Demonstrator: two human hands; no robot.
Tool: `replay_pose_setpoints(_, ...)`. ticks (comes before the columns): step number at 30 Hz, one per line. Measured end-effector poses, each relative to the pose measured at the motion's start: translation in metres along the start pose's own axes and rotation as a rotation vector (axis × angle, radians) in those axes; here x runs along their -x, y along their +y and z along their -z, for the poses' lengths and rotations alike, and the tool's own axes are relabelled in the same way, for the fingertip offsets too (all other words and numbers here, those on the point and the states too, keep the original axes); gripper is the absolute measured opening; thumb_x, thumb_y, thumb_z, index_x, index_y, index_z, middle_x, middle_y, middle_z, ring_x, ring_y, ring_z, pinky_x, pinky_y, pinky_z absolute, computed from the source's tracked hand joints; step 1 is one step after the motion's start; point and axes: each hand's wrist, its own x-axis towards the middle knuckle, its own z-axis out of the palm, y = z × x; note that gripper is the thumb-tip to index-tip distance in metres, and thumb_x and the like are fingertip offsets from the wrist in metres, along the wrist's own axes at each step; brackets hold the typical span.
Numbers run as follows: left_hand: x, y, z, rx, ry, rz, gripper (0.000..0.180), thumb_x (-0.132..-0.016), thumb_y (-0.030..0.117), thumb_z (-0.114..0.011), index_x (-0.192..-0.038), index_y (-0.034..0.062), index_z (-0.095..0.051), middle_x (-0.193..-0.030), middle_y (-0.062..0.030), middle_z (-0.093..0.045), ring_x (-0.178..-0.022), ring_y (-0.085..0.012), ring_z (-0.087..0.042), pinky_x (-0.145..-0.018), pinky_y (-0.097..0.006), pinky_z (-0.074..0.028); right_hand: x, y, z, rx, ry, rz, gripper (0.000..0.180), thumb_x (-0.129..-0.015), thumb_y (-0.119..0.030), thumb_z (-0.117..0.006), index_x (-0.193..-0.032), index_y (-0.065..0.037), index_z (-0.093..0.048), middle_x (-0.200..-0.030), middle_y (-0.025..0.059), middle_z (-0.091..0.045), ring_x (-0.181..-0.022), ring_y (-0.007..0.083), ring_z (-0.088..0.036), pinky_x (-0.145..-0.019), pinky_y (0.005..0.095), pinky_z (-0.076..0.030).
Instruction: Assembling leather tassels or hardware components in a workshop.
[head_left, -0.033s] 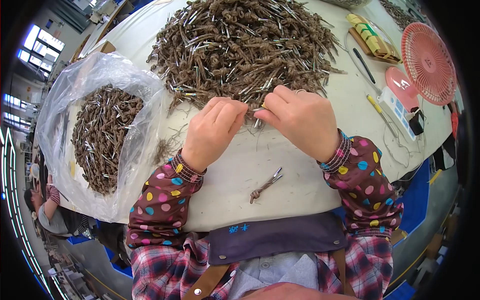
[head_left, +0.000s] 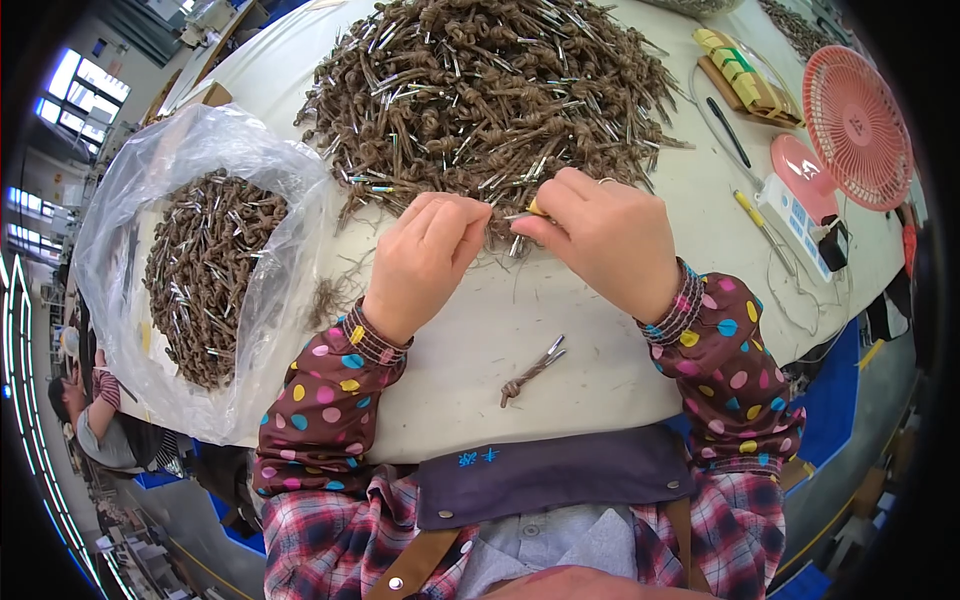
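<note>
Where the hands [head_left: 425, 258] [head_left: 605, 232] nearly meet, a cord [head_left: 514, 217] seemingly lies between.

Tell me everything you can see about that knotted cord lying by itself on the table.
The knotted cord is short, brown and fibrous-looking. A bulky knot sits toward its lower-left end, with a stubby bit below it. Strands run up and right to slim, shiny, metal-looking tips, slightly spread. It lies diagonally on the pale tabletop, touching nothing else.
</note>
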Motion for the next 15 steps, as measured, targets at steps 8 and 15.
replay_pose_setpoints(8, 0.0, -0.001, -0.001, 0.347, 0.003, 0.587, 0.012, -0.084, 0.001, -0.064, -0.094, -0.0018, -0.06, -0.086, -0.007, -0.067, -0.076, -0.0138, -0.064, -0.072, -0.024, -0.05, 0.01, 0.011, -0.025, -0.858, 0.059, -0.399, 0.041, -0.074, -0.035, -0.076, -0.094, -0.002, -0.062, -0.075, 0.0099, -0.062, -0.058, 0.0158, -0.057, -0.055, 0.0293, -0.045)
replay_pose_setpoints(15, -0.006, -0.003, 0.005, 0.313, -0.221, 0.335, 0.031, -0.081, 0.0, -0.064, -0.111, 0.0019, -0.057, -0.102, -0.0094, -0.06, -0.09, -0.0208, -0.06, -0.08, -0.029, -0.049, 0.004, 0.016, -0.012, -0.777, -0.1, -0.494, 0.027, -0.076, -0.023, -0.073, -0.089, -0.002, -0.064, -0.066, 0.0106, -0.06, -0.056, 0.0185, -0.056, -0.054, 0.0307, -0.044)
